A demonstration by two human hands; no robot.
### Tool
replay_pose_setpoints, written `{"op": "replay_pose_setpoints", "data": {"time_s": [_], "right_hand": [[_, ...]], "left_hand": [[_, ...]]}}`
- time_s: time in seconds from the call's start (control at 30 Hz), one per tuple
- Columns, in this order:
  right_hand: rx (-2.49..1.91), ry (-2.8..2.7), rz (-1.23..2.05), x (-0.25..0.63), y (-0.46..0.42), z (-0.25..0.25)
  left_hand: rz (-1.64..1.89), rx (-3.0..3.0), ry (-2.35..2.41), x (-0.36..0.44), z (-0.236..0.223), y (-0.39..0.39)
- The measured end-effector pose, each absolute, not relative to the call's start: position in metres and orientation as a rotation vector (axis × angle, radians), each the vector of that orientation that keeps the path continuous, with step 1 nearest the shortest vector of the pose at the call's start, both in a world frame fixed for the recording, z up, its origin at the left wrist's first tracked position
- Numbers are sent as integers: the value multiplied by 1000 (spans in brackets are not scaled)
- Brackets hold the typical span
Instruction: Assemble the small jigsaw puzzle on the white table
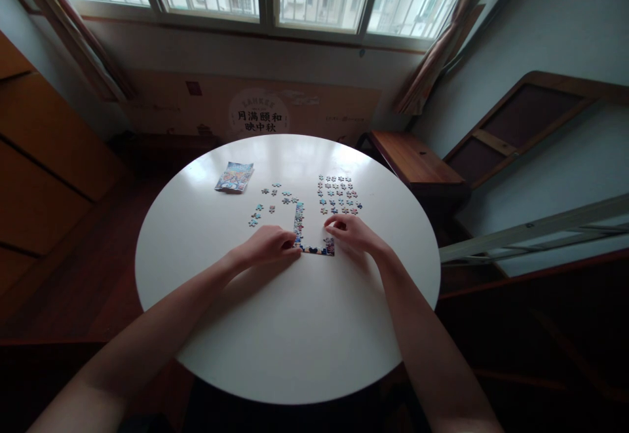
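A partly joined jigsaw puzzle [299,220] lies on the white table, forming a U of edge pieces with a tall left side, a bottom row and a short right side. My left hand [268,244] rests at its lower left corner, fingers curled and pressed against the edge. Over the right side, my right hand [354,232] hovers with thumb and fingers pinched together; whatever is between the tips is too small to make out. Beyond this hand, loose puzzle pieces [335,194] lie in neat rows. More loose pieces [272,209] are scattered past my left hand.
The round white table [289,335] carries everything. A crumpled, colourful printed packet [234,177] lies at its back left. Behind the right edge stands a wooden bench [413,158]. Windows and a printed banner [319,105] line the far wall.
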State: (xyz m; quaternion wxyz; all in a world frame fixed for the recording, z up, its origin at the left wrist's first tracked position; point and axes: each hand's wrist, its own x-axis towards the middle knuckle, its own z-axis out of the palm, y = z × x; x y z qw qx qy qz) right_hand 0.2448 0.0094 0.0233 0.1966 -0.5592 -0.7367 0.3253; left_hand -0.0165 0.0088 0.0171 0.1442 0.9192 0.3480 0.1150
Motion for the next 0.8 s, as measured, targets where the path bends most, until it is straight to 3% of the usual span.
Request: {"op": "replay_pose_setpoints", "data": {"time_s": [0.8], "right_hand": [[-1575, -2067, 908, 244, 8, 26]], "left_hand": [[350, 2645, 993, -16, 19, 8]]}}
